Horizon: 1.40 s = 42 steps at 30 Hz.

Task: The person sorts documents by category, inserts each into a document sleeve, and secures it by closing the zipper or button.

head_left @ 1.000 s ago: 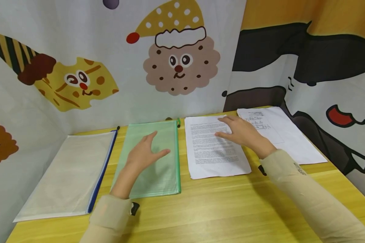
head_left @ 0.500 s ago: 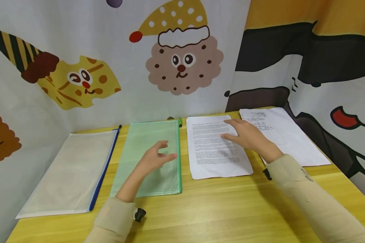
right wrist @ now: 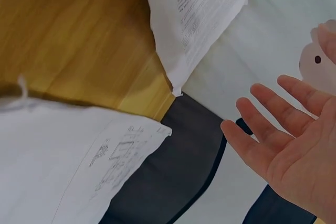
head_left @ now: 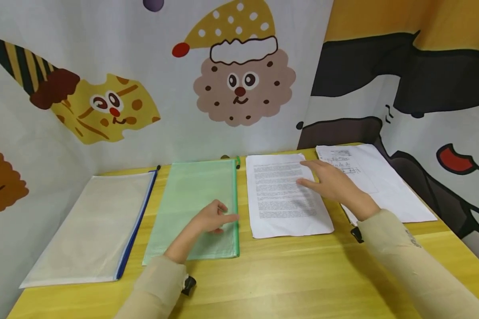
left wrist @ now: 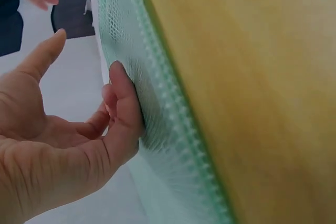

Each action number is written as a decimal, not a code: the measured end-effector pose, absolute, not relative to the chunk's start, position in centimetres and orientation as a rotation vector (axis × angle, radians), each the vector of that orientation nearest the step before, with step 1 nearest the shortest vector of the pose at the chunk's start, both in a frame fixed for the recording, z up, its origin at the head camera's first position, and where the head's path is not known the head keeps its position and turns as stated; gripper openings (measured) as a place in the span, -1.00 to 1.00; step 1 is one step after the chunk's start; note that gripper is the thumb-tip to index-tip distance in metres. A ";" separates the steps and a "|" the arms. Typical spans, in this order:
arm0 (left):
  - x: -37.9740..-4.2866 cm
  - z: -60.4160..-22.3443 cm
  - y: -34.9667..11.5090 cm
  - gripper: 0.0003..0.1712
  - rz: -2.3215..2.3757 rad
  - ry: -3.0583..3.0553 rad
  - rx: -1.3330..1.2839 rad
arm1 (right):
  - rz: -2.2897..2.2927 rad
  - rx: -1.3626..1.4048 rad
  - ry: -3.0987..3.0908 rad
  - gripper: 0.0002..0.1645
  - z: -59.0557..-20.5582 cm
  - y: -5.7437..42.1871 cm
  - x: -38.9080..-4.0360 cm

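My left hand [head_left: 207,219] is over the lower right part of a green mesh zip pouch [head_left: 199,186]. In the left wrist view its fingers [left wrist: 125,98] bend loosely against or just above the green mesh, with the thumb held away and nothing gripped. My right hand [head_left: 335,184] hovers above the right side of a stack of printed paper [head_left: 281,223], thumb and fingers spread. The right wrist view shows that hand's fingers [right wrist: 278,111] extended, holding nothing and apart from the paper.
A whitish zip pouch [head_left: 96,221] with a blue zip edge lies at the left. More paper [head_left: 395,195], with a printed diagram, lies at the right. All rest on a yellow wooden table [head_left: 279,279] before a cartoon-printed curtain [head_left: 163,48].
My left hand has moved down and right across the green zip pouch, its fingers bending more. The right hand has shifted slightly right and down over the paper, with the head view also shifting a little.
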<state>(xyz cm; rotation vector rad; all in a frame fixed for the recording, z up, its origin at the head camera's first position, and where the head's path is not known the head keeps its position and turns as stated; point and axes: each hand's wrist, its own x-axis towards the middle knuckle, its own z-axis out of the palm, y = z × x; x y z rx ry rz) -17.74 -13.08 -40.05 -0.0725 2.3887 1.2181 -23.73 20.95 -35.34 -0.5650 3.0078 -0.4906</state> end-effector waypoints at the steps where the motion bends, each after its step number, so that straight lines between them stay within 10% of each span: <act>1: -17.7 -40.2 -13.0 -0.34 1.180 2.415 -0.062 | -0.492 -0.557 3.007 -0.15 -35.3 21.0 -23.7; 42: -14.9 -39.5 -15.5 -0.67 1.478 2.314 -0.090 | -0.927 -0.005 2.995 -0.12 -35.5 37.2 -22.3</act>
